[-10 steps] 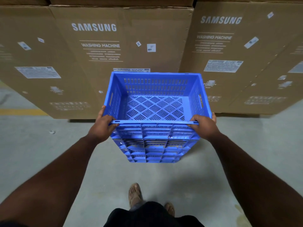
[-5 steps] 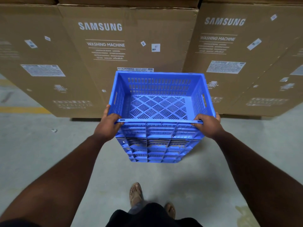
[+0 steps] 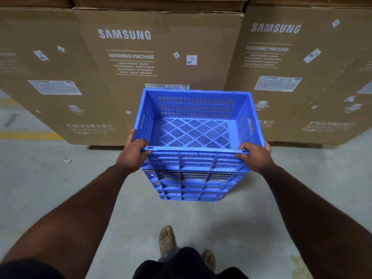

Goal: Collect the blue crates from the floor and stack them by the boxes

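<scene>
**Blue crates gripped at the near rim in front of the cartons**

Blue crates (image 3: pixel 193 174) form a stack on the grey floor (image 3: pixel 50 188), and both hands are on the top one. The left hand (image 3: pixel 133 156) is clamped on the near left corner of the top crate (image 3: pixel 197 125), thumb over the rim and fingers down the outer side wall. The right hand (image 3: pixel 254 156) is clamped the same way on the near right corner. Between the two hands runs the near rim, and beyond them lies the crate's slotted bottom, with nothing inside. Below the hands, the ribbed walls of the lower crates show, nested under the top one.

Just past the far rim stand tall brown cardboard boxes (image 3: pixel 128 63) printed "SAMSUNG WASHING MACHINE"; whether the stack touches them cannot be told. Beneath and behind the hands, near the lower edge, a sandalled foot (image 3: pixel 166 237) stands on the floor.
</scene>
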Motion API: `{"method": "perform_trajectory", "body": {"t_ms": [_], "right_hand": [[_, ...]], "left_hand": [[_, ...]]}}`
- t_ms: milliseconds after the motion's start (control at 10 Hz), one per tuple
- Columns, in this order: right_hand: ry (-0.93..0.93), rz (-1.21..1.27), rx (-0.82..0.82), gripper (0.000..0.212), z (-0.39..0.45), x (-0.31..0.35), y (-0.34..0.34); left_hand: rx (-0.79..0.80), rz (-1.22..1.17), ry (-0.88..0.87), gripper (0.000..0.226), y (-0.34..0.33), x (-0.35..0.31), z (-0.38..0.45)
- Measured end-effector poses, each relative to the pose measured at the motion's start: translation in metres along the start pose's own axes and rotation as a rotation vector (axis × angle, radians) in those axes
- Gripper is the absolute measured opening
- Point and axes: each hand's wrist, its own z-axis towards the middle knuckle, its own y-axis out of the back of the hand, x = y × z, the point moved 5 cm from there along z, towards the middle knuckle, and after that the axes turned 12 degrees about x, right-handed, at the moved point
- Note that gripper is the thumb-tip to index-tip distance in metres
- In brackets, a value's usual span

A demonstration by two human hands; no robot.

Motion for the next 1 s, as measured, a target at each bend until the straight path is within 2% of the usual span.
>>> {"method": "perform_trajectory", "body": {"t_ms": [100, 200, 400, 600, 800, 900, 1000], "right_hand": [[-0.024, -0.001, 0.045, 0.026, 0.002, 0.001, 0.003], [-0.031, -0.023, 0.077, 0.026, 0.0, 0.002, 0.002], [-0.021, 0.01, 0.056, 0.026, -0.002, 0.003, 0.002], [-0.014, -0.039, 0.036, 0.029, -0.001, 0.002, -0.001], [-0.007, -0.128, 0.105, 0.033, -0.008, 0.008, 0.005], [0.002, -0.055, 0.055, 0.033, -0.015, 0.013, 0.005], [0.108, -0.04, -0.118, 0.041, -0.026, 0.033, 0.005]], "left_hand": [[0.033, -0.025, 0.037, 0.014, 0.001, -0.002, 0.001], [0.058, -0.047, 0.054, 0.012, 0.003, -0.003, 0.0], [0.047, -0.004, 0.051, 0.016, 0.005, -0.004, 0.003], [0.042, 0.155, 0.027, 0.023, 0.002, -0.008, 0.005], [0.102, 0.108, 0.107, 0.023, 0.006, -0.014, 0.002], [0.026, 0.116, 0.13, 0.033, 0.01, -0.024, -0.001], [-0.056, 0.113, 0.015, 0.047, 0.006, -0.052, -0.005]]}}
